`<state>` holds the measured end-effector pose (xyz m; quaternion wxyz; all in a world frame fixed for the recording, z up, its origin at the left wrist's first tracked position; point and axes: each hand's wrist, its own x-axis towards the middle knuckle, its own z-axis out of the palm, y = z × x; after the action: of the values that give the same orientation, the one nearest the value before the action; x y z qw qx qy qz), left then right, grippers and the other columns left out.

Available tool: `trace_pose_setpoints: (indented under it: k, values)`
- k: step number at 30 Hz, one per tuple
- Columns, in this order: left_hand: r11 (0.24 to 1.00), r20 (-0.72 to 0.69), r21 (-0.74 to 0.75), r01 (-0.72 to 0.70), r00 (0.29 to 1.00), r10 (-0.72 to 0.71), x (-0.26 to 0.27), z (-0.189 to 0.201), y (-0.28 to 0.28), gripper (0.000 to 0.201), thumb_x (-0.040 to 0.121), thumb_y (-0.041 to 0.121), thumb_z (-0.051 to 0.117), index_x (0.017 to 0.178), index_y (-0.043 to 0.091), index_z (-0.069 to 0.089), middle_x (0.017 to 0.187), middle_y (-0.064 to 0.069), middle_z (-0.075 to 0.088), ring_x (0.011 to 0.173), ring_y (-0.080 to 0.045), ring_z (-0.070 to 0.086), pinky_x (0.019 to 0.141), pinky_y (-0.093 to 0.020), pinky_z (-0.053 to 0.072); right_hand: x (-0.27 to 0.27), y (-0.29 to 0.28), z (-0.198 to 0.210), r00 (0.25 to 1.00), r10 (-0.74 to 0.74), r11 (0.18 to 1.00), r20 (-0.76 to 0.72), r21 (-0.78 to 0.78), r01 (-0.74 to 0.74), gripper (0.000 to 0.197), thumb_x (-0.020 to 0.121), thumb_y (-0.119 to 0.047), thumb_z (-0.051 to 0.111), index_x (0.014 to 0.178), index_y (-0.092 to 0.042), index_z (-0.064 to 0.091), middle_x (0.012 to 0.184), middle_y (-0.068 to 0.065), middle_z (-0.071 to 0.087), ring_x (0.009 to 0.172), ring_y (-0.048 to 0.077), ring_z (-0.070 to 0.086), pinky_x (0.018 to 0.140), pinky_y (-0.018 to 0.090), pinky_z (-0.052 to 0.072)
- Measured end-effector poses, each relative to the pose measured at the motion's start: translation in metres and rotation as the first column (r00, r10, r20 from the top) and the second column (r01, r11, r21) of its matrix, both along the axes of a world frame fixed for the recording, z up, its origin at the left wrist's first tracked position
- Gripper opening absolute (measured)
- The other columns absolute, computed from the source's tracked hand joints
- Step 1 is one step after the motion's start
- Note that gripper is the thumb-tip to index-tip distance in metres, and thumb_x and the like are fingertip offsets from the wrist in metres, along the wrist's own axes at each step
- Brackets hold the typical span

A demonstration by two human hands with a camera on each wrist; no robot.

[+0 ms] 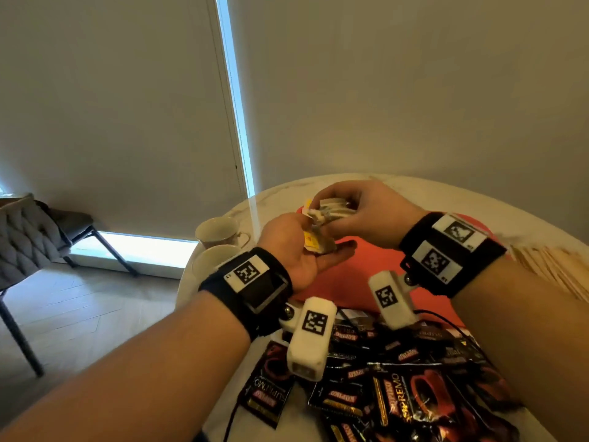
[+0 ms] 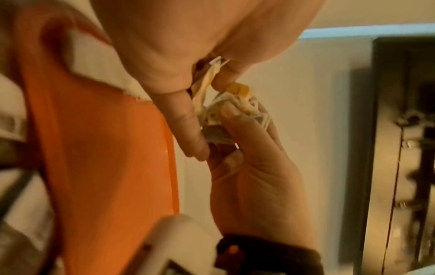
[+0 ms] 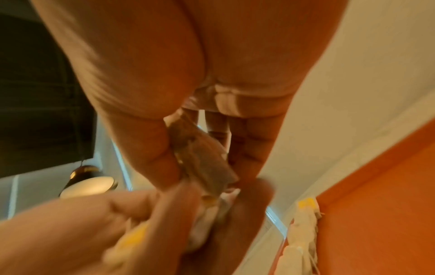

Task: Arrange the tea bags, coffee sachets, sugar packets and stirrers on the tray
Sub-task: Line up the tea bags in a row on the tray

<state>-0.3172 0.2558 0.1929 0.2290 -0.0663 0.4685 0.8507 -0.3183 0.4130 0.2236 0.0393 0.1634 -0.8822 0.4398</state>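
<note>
Lower centre and lower right of the head view: a heap of black Kopiko coffee sachets [image 1: 398, 384] lies on the round white marble table [image 1: 280, 189], overlapping the near edge of the orange tray [image 1: 376, 266]. At the right edge, just beside the tray, a fan of pale wooden stirrers [image 1: 554, 266] rests on the table. Mid-frame, both hands are held above the tray, touching each other. The left hand [image 1: 302, 247] lies palm up, fingers loosely curled, its thumb pressing a tea bag [image 1: 318, 242] with a yellow tag. The right hand [image 1: 360, 212], palm down, pinches a bundle of tea bags [image 1: 334, 207] between thumb and curled fingers; strings tangle between the 2 hands. In the left wrist view, fingertips [image 2: 231, 111] grip the string knot beside a yellow tag. In the right wrist view, further tea bags [image 3: 303, 221] lie along the tray's lower right edge. Behind the left hand, 2 cream teacups [image 1: 220, 232] stand on the table. At far left, a grey quilted chair [image 1: 28, 237] stands on the wooden floor.
</note>
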Motion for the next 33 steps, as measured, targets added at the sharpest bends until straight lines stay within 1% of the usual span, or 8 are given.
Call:
trace_pose_setpoints:
  k: [5,8,12,15,18,23,28,33]
  values:
    - [0.981,0.031,0.186,0.051,0.998,-0.057,-0.015,-0.008,0.016,0.064,0.106,0.058,0.033,0.13,0.01,0.068,0.118,-0.016,0.072,0.101,-0.03,0.07,0.089,-0.046,0.057,-0.005,0.001,-0.005,1.0,-0.015,0.987,0.025,0.158,0.011,0.043,0.078,-0.023,0.082,0.116,-0.04,0.072,0.096,-0.019,0.072,0.085,-0.004,0.066,0.07,0.008,0.05]
    - [0.988,0.012,0.147,0.041,0.999,-0.044,-0.024,-0.008,0.024,0.039,0.104,0.04,0.049,0.113,0.008,0.068,0.102,-0.014,0.07,0.09,-0.027,0.069,0.083,-0.043,0.057,-0.012,0.007,-0.009,0.999,0.002,0.982,0.052,0.187,-0.011,0.041,0.075,-0.024,0.084,0.113,-0.037,0.072,0.095,-0.014,0.075,0.087,0.002,0.069,0.085,0.025,0.056]
    - [0.996,-0.011,0.083,0.022,1.0,-0.021,-0.035,-0.006,0.032,0.024,0.103,0.021,0.052,0.107,0.004,0.067,0.091,-0.012,0.067,0.075,-0.023,0.069,0.067,-0.035,0.06,-0.017,0.02,-0.012,0.994,0.046,0.997,0.103,-0.063,-0.039,0.072,0.076,-0.014,0.086,0.139,-0.035,0.057,0.11,-0.016,0.073,0.098,-0.006,0.069,0.089,0.013,0.052]
    - [0.999,-0.097,0.027,0.018,0.995,-0.015,-0.038,-0.009,0.039,0.023,0.103,0.014,0.052,0.119,0.002,0.065,0.096,-0.015,0.069,0.073,-0.023,0.073,0.06,-0.035,0.062,-0.02,0.03,-0.015,0.986,0.087,0.962,0.143,-0.269,-0.046,0.07,0.088,-0.018,0.079,0.147,-0.032,0.046,0.117,-0.005,0.075,0.103,0.006,0.072,0.091,0.023,0.055]
    - [0.999,-0.161,-0.014,0.035,0.986,-0.037,-0.043,-0.009,0.043,0.028,0.102,0.007,0.05,0.126,-0.003,0.063,0.099,-0.019,0.073,0.082,-0.03,0.076,0.061,-0.034,0.063,-0.027,0.034,-0.018,0.994,-0.03,0.897,0.1,-0.436,0.071,0.028,0.099,-0.009,0.061,0.126,-0.019,0.064,0.105,0.006,0.078,0.084,0.009,0.071,0.072,0.022,0.055]
    - [0.996,-0.275,0.012,0.085,0.958,-0.078,-0.052,-0.014,0.043,0.021,0.099,-0.005,0.049,0.115,-0.001,0.062,0.083,-0.014,0.074,0.072,-0.026,0.077,0.065,-0.035,0.063,-0.037,0.042,-0.03,0.973,-0.228,0.839,-0.019,-0.511,0.186,0.018,0.091,0.007,0.065,0.1,-0.007,0.071,0.096,0.013,0.074,0.076,0.011,0.069,0.062,0.021,0.055]
    - [0.992,-0.324,0.02,0.126,0.939,-0.113,-0.055,-0.027,0.042,0.023,0.096,0.001,0.057,0.115,0.01,0.066,0.103,-0.02,0.071,0.094,-0.035,0.076,0.072,-0.035,0.063,-0.04,0.042,-0.033,0.971,-0.22,0.834,0.089,-0.499,0.235,0.018,0.083,-0.014,0.082,0.099,-0.013,0.075,0.079,0.01,0.071,0.062,0.008,0.063,0.055,0.019,0.049]
    - [0.992,-0.325,0.1,0.078,0.945,-0.042,-0.058,-0.034,0.039,0.053,0.084,0.01,0.067,0.136,0.0,0.055,0.109,-0.022,0.07,0.092,-0.033,0.075,0.063,-0.032,0.062,-0.049,0.046,-0.039,0.966,-0.224,0.857,0.126,-0.446,0.257,0.021,0.075,-0.032,0.085,0.088,-0.017,0.077,0.084,0.005,0.076,0.072,0.016,0.065,0.069,0.035,0.049]
